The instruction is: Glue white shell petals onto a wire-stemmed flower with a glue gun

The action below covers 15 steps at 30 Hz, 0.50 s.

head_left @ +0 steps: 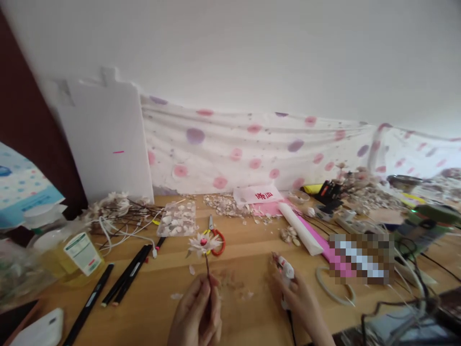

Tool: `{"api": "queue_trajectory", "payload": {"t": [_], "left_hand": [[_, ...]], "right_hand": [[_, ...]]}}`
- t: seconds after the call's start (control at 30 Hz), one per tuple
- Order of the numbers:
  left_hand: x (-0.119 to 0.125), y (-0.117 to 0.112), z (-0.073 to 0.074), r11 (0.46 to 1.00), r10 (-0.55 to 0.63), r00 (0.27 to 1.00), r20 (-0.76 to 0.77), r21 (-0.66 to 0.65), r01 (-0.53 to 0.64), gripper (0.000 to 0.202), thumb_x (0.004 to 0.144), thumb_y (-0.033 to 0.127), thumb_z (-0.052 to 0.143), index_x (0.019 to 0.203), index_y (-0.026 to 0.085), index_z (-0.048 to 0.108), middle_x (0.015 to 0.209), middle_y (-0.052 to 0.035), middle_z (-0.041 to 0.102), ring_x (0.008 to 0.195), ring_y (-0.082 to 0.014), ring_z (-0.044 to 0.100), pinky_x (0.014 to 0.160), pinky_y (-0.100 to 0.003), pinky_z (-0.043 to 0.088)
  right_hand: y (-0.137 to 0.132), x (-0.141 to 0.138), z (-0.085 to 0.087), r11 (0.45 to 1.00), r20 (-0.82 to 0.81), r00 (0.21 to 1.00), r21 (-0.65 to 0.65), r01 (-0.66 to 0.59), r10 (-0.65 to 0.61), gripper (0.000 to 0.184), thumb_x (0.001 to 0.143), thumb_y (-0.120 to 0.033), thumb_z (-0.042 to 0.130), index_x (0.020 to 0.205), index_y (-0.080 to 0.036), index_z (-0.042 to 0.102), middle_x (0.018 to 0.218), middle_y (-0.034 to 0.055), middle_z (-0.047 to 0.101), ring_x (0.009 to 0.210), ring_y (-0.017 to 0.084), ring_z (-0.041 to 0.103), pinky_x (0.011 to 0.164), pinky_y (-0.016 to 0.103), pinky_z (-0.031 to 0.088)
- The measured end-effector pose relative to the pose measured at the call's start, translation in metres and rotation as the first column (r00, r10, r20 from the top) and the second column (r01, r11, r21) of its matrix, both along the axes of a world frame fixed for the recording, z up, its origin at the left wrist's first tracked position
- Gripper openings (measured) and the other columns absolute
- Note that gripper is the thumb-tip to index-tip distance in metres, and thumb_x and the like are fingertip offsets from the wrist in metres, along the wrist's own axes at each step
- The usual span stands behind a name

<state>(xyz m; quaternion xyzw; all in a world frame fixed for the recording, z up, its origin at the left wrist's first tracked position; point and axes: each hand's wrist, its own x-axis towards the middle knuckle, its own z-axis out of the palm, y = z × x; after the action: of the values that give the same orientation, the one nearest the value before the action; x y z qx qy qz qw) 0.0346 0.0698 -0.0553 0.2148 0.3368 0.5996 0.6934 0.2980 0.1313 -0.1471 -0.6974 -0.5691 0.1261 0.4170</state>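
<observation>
My left hand (199, 307) is closed around the thin dark stem of a handmade flower (203, 243). Pale pointed petals spread around its pink-red centre, and the bloom stands upright above my fingers. To the right, my right hand (293, 293) grips a small white corded tool, apparently a glue gun (286, 267), its black cord hanging toward the front edge. Part of the tool is covered by my fingers. Scissors (219, 244) with red and yellow handles lie just behind the flower. Loose petals (176, 296) are scattered on the wood near my left hand.
Black markers (126, 278), a bottle of yellow liquid (81, 254) and a white phone (41, 329) occupy the left. Behind are a petal tray (177, 219) and stemmed flowers (120, 204). A white roll (300, 228), a coiled tube (334, 290) and tangled cables (414, 274) lie right.
</observation>
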Motion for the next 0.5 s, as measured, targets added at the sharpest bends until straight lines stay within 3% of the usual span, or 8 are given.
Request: {"api": "queue_trajectory", "payload": {"t": [0.1, 0.27, 0.4, 0.5], "left_hand": [[-0.004, 0.011, 0.006, 1.000, 0.007, 1.000, 0.023, -0.005, -0.007, 0.045, 0.062, 0.057, 0.086, 0.086, 0.021, 0.074, 0.046, 0.0079, 0.054, 0.032, 0.0007, 0.024, 0.034, -0.013, 0.024], [-0.014, 0.025, 0.011, 0.999, 0.041, 0.999, 0.030, 0.020, -0.042, 0.048, 0.065, 0.059, 0.084, 0.093, 0.021, 0.072, 0.046, 0.0088, 0.055, 0.031, 0.0003, 0.021, 0.033, -0.014, 0.024], [-0.011, 0.033, 0.011, 0.998, 0.023, 0.998, 0.051, 0.056, -0.026, 0.047, 0.069, 0.058, 0.082, 0.094, 0.021, 0.070, 0.045, 0.0081, 0.055, 0.030, -0.0018, 0.026, 0.033, -0.015, 0.026], [-0.002, 0.034, 0.010, 0.996, 0.022, 0.998, 0.061, 0.088, -0.028, 0.048, 0.070, 0.059, 0.080, 0.095, 0.020, 0.070, 0.042, 0.0061, 0.056, 0.031, -0.0062, 0.037, 0.035, -0.018, 0.032]], "right_hand": [[0.013, -0.012, 0.007, 0.999, -0.039, 0.999, -0.043, 0.007, -0.008, 0.039, 0.082, -0.056, 0.056, 0.066, -0.022, 0.068, 0.050, -0.0006, 0.064, 0.051, 0.026, 0.066, 0.047, 0.032, 0.051], [0.021, -0.023, 0.039, 0.999, -0.079, 0.997, -0.043, -0.009, 0.006, 0.045, 0.081, -0.061, 0.060, 0.062, -0.021, 0.070, 0.055, 0.0016, 0.068, 0.048, 0.022, 0.063, 0.042, 0.028, 0.049], [0.015, -0.025, 0.082, 0.980, -0.131, 0.975, 0.110, -0.167, 0.181, 0.042, 0.080, -0.060, 0.064, 0.067, -0.021, 0.072, 0.070, 0.0045, 0.074, 0.067, 0.023, 0.070, 0.058, 0.027, 0.059], [0.002, -0.027, 0.112, 0.909, -0.040, 0.930, 0.230, -0.349, 0.367, 0.035, 0.087, -0.055, 0.062, 0.073, -0.024, 0.071, 0.073, 0.0054, 0.074, 0.073, 0.025, 0.073, 0.059, 0.027, 0.061]]}}
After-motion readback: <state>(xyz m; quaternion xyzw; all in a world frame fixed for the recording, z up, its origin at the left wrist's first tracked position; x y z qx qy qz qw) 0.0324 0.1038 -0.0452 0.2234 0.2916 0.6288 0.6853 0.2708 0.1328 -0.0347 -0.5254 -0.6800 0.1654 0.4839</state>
